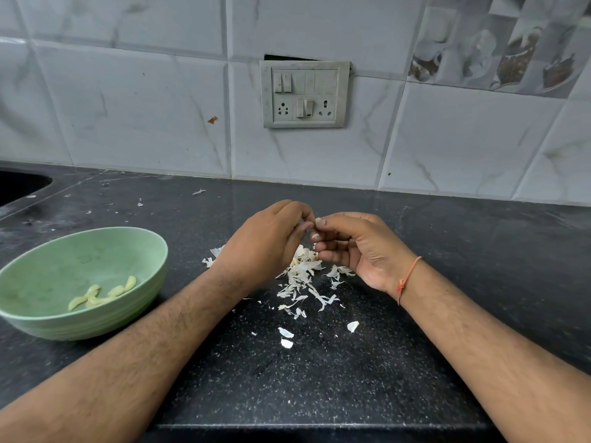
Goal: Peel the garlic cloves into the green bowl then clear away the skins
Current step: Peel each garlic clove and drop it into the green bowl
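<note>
Both hands meet above the dark countertop, fingertip to fingertip. My left hand (268, 241) and my right hand (355, 244) pinch a small garlic clove (318, 220) between them; only its pale tip shows. Under the hands lies a heap of white garlic skins (303, 273), with loose flakes (285, 332) scattered nearer me. The green bowl (150, 251) stands at the left and holds several peeled yellowish cloves (102, 294).
A black speckled countertop (319, 378) runs to a tiled wall with a switch and socket plate (304, 94). A dark sink (19, 183) opens at the far left. Small skin scraps (199, 191) lie near the wall. The counter's front edge is near the bottom.
</note>
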